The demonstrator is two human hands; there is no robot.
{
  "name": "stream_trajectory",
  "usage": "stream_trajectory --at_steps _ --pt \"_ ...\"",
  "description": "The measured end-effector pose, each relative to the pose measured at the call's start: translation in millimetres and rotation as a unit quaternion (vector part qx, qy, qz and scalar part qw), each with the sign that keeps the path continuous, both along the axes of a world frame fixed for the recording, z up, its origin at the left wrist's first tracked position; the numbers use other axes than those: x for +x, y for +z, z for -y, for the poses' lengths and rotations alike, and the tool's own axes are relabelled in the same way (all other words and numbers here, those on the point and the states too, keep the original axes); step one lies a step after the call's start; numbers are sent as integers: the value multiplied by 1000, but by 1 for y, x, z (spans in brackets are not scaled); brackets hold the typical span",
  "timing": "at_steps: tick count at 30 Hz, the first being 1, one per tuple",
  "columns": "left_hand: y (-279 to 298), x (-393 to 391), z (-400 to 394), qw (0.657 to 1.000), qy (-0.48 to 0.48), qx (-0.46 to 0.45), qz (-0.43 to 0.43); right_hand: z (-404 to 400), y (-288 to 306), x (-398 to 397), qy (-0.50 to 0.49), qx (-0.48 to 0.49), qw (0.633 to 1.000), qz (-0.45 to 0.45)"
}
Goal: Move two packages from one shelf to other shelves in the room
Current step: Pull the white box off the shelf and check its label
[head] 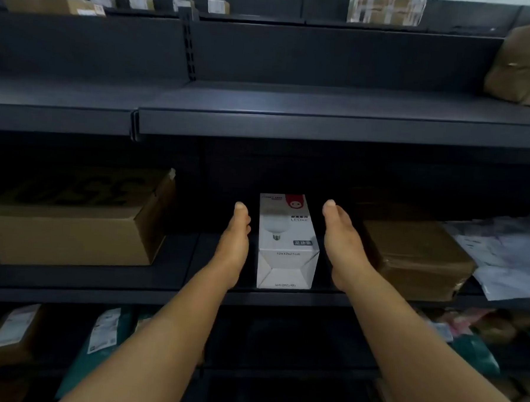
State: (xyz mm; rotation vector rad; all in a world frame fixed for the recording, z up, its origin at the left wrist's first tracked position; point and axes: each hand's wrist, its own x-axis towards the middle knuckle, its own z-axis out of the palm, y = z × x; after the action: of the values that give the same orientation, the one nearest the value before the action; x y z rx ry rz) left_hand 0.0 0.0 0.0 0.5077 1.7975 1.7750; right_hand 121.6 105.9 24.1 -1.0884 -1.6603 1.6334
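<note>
Both your hands are spread flat with nothing in them yet: your left hand point(233, 245) and right hand point(342, 248) sit on either side of the tall white cardboard LED bulb box point(287, 245), palms facing in, near its sides but with a visible gap each way. That box stands centre frame, at the front of the dark metal middle shelf point(172, 300). Going by the bulb printed on it, I'd guess it's light and stiff but the contents are fragile, so squeeze the two long side faces about halfway up, gently, and don't crush the thin card. It looks smooth, maybe a bit slippery. Counting what's around: one white box between your hands, one big plain brown cardboard carton point(72, 218) at left of the frame, one brown tape-wrapped parcel point(414, 258) just right of your right hand, one grey plastic mailer bag point(506, 253) at the right edge. Top left of the frame there's one flat brown box point(53, 3) and four small pale boxes point(141, 2) in a row. The stuff on the bottom shelf is too dark to count.
</note>
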Motion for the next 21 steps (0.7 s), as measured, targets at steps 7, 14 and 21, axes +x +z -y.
stream_trajectory --at_steps 7,14,21 --pt "-28 -17 -23 998 -26 -42 29 -25 -34 -34 32 9 998 51" --pt "-43 -27 -44 995 -19 -84 54 -54 -76 -65 73 107 977 169" --pt "-62 -37 -48 992 -34 -91 82 -37 -55 -68 119 150 924 332"
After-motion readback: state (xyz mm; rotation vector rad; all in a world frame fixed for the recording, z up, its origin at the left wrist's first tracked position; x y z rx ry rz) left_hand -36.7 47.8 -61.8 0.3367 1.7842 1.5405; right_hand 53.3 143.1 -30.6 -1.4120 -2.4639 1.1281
